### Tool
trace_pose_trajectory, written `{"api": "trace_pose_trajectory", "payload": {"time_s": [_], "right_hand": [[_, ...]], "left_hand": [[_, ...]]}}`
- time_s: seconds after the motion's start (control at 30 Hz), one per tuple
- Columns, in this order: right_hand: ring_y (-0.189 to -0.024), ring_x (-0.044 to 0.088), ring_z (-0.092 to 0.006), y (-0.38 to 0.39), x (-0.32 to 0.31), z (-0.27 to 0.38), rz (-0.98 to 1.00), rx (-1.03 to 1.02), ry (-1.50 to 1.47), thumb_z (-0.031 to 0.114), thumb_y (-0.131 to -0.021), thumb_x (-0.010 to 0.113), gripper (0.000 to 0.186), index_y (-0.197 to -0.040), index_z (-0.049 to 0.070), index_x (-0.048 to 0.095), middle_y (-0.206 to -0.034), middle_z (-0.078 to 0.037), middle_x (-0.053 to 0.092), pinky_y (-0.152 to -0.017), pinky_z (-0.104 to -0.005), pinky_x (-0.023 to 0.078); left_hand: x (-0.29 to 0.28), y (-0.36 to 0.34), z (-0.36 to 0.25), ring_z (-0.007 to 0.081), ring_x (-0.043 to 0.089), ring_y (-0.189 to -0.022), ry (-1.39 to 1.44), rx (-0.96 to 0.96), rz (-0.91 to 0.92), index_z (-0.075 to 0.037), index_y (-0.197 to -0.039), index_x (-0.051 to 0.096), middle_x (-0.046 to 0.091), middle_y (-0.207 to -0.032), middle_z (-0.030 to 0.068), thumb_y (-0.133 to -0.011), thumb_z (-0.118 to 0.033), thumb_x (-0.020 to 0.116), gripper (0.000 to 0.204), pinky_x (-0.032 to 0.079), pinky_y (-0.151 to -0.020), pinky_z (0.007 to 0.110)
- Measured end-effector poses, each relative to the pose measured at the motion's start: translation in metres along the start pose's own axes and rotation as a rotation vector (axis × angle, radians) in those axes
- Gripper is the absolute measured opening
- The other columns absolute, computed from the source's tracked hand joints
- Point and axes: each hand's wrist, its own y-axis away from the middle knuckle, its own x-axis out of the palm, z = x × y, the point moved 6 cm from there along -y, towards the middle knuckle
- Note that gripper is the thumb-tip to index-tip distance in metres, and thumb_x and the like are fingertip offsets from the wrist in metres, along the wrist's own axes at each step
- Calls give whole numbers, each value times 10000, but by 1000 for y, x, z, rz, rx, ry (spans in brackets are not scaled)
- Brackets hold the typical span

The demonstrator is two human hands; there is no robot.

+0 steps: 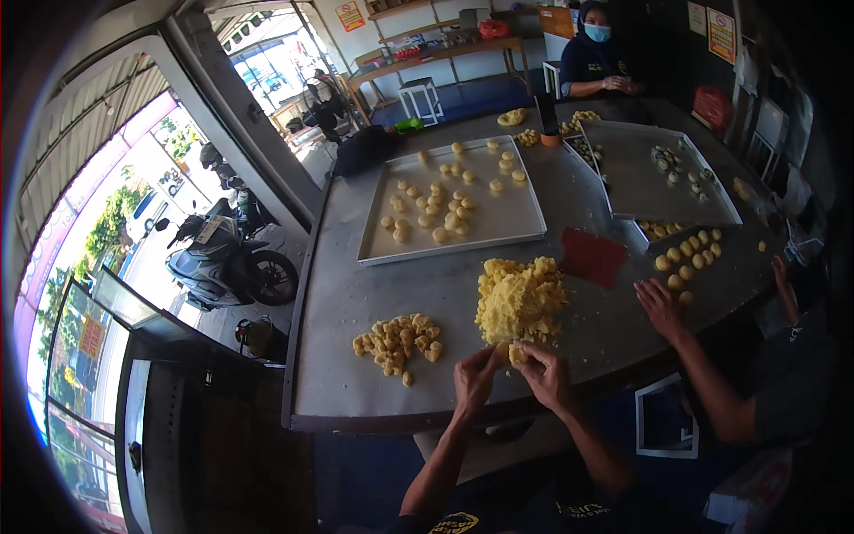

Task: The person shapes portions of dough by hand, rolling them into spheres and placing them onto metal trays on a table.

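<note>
Both my hands meet at the near foot of a heaped mound of crumbly yellow mixture (520, 294) on the metal table (338, 294). My left hand (476, 378) is pinched on a small piece of tan dough (500, 351). Against it, my right hand (543, 374) has its fingers closed on a yellow lump (518, 354). To the left lies a loose group of several knobbly dough pieces (391, 347). Beyond the mound are a red scraper-like sheet (592, 258) and a large tray (374, 249) of round dough balls.
A co-worker's hand (663, 311) rests at the right beside rows of dough balls (689, 258). Behind sit overlapping trays (645, 214) and a phone on an orange stand (549, 133). A masked person (592, 67) is across the table. A scooter (222, 258) stands outside at left.
</note>
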Motion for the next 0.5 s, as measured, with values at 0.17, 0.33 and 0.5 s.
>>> {"api": "trace_pose_trajectory", "payload": {"time_s": [0.17,0.33,0.5], "right_hand": [[-1002,670,-349,-2,14,16,-90,-173,318,10,-895,615,304,-1194,-40,645,-1129,-230,656,-841,-386,536],[-1034,657,-340,-18,20,11,110,-123,207,-35,-849,647,302,-1149,-27,680,-1133,-197,674,-858,-370,530],[-990,670,-309,-10,49,35,299,-339,323,-46,-838,658,285,-1117,-12,706,-1167,-176,675,-876,-357,540]], "left_hand": [[21,9,-7,150,698,-868,250,-11,-81,54,-1204,631,737,-923,137,-989,-268,604,388,547,-795,279],[-4,15,-27,253,717,-773,9,34,-4,21,-1064,655,722,-875,185,-966,-269,593,312,548,-674,350],[-6,-3,15,436,654,-766,-443,227,28,37,-971,607,662,-795,240,-817,-169,664,264,510,-592,440]]}}
